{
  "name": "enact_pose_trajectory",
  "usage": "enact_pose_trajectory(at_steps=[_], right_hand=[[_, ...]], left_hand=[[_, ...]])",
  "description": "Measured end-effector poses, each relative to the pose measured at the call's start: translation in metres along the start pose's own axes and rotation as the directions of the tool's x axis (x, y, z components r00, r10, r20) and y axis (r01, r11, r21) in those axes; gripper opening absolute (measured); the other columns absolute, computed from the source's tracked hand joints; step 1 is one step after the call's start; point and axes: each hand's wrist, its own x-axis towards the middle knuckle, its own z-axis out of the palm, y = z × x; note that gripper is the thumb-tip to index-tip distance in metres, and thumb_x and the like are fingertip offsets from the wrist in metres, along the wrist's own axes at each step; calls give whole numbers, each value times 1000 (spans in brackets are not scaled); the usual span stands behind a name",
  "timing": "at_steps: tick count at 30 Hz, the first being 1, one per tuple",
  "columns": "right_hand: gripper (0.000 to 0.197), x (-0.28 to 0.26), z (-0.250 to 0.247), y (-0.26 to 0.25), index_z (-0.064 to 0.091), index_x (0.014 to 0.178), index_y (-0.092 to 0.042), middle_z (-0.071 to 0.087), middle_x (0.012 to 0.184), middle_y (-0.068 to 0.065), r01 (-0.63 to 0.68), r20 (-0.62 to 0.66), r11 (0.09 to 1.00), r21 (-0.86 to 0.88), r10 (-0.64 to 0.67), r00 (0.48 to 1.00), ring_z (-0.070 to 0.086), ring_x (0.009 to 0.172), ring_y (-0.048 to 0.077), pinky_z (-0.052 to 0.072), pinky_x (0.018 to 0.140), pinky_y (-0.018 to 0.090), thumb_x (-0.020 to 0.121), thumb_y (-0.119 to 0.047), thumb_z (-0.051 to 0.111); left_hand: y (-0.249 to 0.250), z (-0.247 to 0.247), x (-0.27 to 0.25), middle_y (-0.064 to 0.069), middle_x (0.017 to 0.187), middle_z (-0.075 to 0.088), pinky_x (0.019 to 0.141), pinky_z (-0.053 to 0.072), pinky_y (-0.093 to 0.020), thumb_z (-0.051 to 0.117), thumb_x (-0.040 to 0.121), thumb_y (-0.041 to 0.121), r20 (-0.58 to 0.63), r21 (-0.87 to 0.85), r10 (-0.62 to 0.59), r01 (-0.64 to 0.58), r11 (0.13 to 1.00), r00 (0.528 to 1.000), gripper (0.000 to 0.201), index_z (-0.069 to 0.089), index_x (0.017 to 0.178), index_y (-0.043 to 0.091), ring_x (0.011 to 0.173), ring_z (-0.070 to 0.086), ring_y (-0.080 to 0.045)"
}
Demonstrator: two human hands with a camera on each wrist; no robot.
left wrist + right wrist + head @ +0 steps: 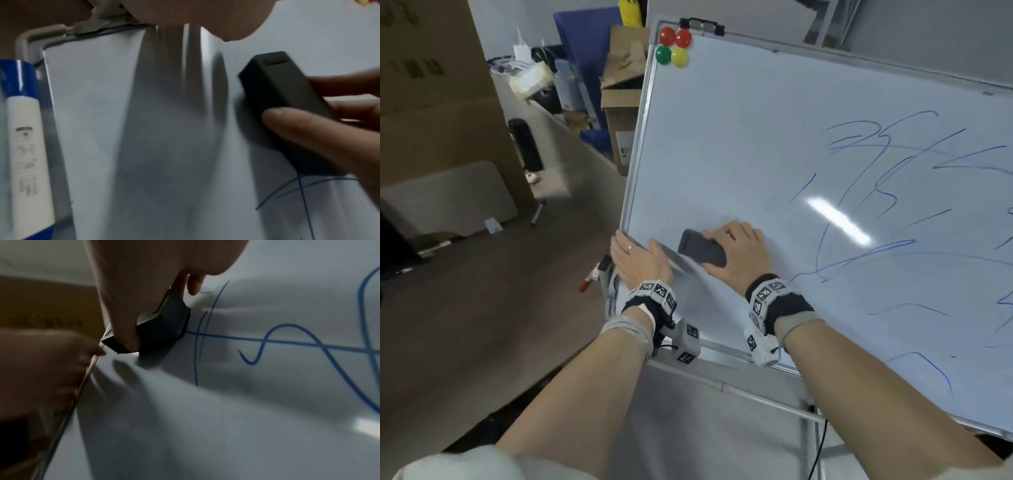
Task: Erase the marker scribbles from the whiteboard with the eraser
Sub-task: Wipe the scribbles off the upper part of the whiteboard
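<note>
The whiteboard stands tilted in front of me, with blue marker scribbles over its right half and its left part bare. My right hand grips the dark eraser and holds it flat against the board near the lower left. In the right wrist view the eraser sits at the left end of a blue line. In the left wrist view the right thumb lies along the eraser. My left hand grips the board's left edge, thumb on the face.
Several round magnets sit at the board's top left corner. A blue-capped marker lies in the tray, and a red-tipped marker lies left of the board's corner. Cardboard boxes and a cluttered desk stand behind on the left.
</note>
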Motion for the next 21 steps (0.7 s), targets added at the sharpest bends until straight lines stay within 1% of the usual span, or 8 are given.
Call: enact_pose_trajectory(at_steps=[2, 4, 6, 10, 13, 16, 19, 21], right_hand=[[51, 18, -18, 6, 63, 117, -28, 55, 105, 2, -160, -116, 987, -7, 158, 981, 49, 96, 28, 31, 80, 37, 70, -42, 76], [53, 38, -42, 20, 59, 124, -30, 54, 112, 2, -307, -258, 952, 0, 297, 919, 46, 101, 27, 34, 84, 38, 74, -41, 72], [54, 45, -58, 32, 56, 127, -30, 53, 115, 2, -349, -357, 937, 2, 327, 875, 44, 103, 26, 36, 88, 38, 77, -41, 69], [53, 9, -35, 29, 59, 123, -27, 54, 107, 5, -257, -347, 966, -37, 229, 910, 47, 95, 27, 39, 82, 39, 74, -41, 72], [53, -36, -6, 23, 61, 119, -24, 53, 102, 6, -49, -163, 997, -62, 39, 986, 49, 89, 27, 41, 78, 41, 71, -40, 76], [54, -58, 11, 22, 63, 118, -23, 53, 100, 7, 102, -14, 994, -45, -102, 995, 49, 86, 28, 39, 78, 40, 69, -40, 78], [55, -53, 2, 29, 58, 120, -24, 56, 99, 7, 73, -78, 992, -104, -81, 994, 51, 85, 29, 36, 76, 38, 71, -41, 76], [54, -38, -17, 39, 58, 122, -26, 58, 102, 7, -83, -218, 989, -121, 55, 974, 52, 88, 30, 39, 77, 39, 72, -41, 73]], left_hand=[[-2, 1, 3, -14, 159, 26, 120, 21, -44, 49, 94, 30, -18, -18, -37, 37, 999, 999, 69, 21, 153, 7, 147, 23, -29], [-3, 1, 4, -15, 157, 29, 120, 22, -43, 49, 92, 28, -26, -32, -59, 58, 998, 998, 69, 22, 152, 5, 147, 24, -29], [-5, 3, 3, -15, 158, 27, 120, 21, -43, 48, 92, 25, -41, -27, -48, 47, 999, 998, 70, 21, 153, 5, 148, 23, -29], [-14, 10, -12, -11, 164, 11, 121, 23, -43, 40, 95, 25, -95, 69, 45, -38, 997, 994, 69, 12, 155, 5, 151, 16, -28], [-17, 15, -24, -8, 165, 5, 120, 23, -45, 35, 98, 27, -131, 103, 54, -40, 994, 990, 67, 9, 156, 8, 152, 12, -27], [-21, 20, -28, -8, 165, 4, 121, 23, -45, 34, 99, 28, -111, 134, 59, -43, 990, 992, 66, 8, 156, 8, 152, 12, -27], [-26, 25, -37, -9, 165, 6, 121, 21, -45, 34, 99, 29, -81, 161, 62, -48, 986, 995, 66, 9, 156, 7, 152, 12, -28], [-27, 26, -47, -10, 165, 6, 122, 18, -43, 36, 99, 29, -61, 168, 21, -11, 986, 998, 66, 10, 156, 6, 152, 12, -27]])
